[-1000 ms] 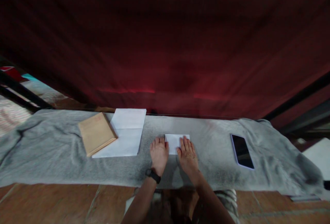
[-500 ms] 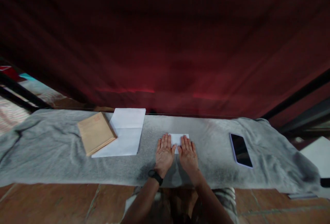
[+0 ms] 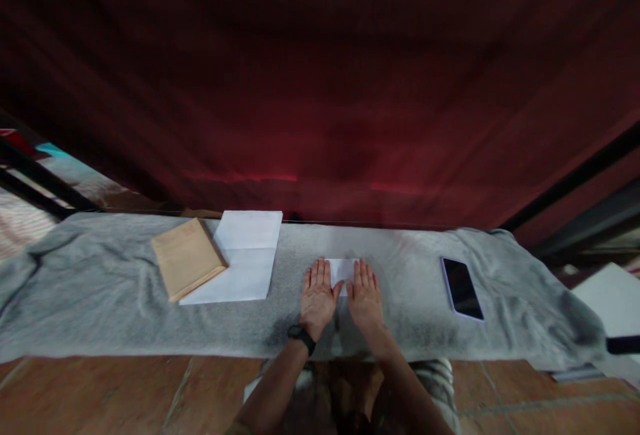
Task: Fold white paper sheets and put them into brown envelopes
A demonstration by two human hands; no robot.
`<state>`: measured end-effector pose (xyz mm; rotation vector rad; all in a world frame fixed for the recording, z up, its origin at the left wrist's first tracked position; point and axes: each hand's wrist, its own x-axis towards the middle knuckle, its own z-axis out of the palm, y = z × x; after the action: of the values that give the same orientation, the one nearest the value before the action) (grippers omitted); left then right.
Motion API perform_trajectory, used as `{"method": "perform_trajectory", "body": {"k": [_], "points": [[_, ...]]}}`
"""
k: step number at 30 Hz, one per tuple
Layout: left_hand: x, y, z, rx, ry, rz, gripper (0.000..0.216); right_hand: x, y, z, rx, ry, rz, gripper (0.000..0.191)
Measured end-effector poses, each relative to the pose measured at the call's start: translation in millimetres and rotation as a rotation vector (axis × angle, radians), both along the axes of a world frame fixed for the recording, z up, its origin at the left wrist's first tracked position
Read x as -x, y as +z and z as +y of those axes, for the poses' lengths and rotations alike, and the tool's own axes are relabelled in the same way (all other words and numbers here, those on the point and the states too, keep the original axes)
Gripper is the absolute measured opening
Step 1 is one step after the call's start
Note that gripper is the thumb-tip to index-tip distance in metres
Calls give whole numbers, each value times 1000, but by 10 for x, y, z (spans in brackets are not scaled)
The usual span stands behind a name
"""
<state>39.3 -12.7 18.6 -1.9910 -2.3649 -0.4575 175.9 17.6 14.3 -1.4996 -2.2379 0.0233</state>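
A small folded white paper (image 3: 343,268) lies on the grey cloth (image 3: 100,288) that covers the table. My left hand (image 3: 317,294), with a black watch on its wrist, lies flat on the paper's left part, fingers spread. My right hand (image 3: 365,295) presses flat on its right part. Only a strip of the paper shows between and beyond my fingers. Neither hand grips anything.
A brown envelope (image 3: 186,257) lies at the left, partly on a creased white sheet (image 3: 245,255). A dark phone (image 3: 461,278) lies at the right. A dark red curtain (image 3: 320,88) hangs behind the table. Tiled floor shows in front.
My left hand has slid right from beside the paper onto it. My hands now lie close together, covering most of the paper.
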Motion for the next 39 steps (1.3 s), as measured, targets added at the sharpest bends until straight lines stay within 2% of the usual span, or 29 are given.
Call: {"method": "perform_trajectory", "body": {"k": [3, 5, 13, 19, 28, 31, 33, 36, 39], "points": [[13, -26, -13, 11, -10, 23, 60, 207, 32, 6, 72, 160, -36, 53], [19, -31, -19, 21, -10, 35, 64, 265, 23, 9, 89, 196, -56, 51], [17, 25, -16, -2, -11, 8, 58, -66, -103, 21, -64, 110, -81, 49], [12, 43, -48, -30, 29, 11, 59, -321, -143, 27, -89, 46, -91, 53], [191, 28, -232, -77, 109, 40, 54, -373, -146, 2, -114, 32, -120, 55], [141, 59, -262, -138, 162, 63, 54, -365, -158, 5, -119, 31, -115, 56], [28, 67, -268, -165, 96, 73, 54, -365, -163, 4, -122, 33, -103, 56], [-196, 32, -251, -95, -132, 87, 51, -376, -155, 0, -118, 46, -81, 55], [-352, -15, -198, 27, -191, 134, 47, -401, -136, -3, -95, 72, -58, 52]]}}
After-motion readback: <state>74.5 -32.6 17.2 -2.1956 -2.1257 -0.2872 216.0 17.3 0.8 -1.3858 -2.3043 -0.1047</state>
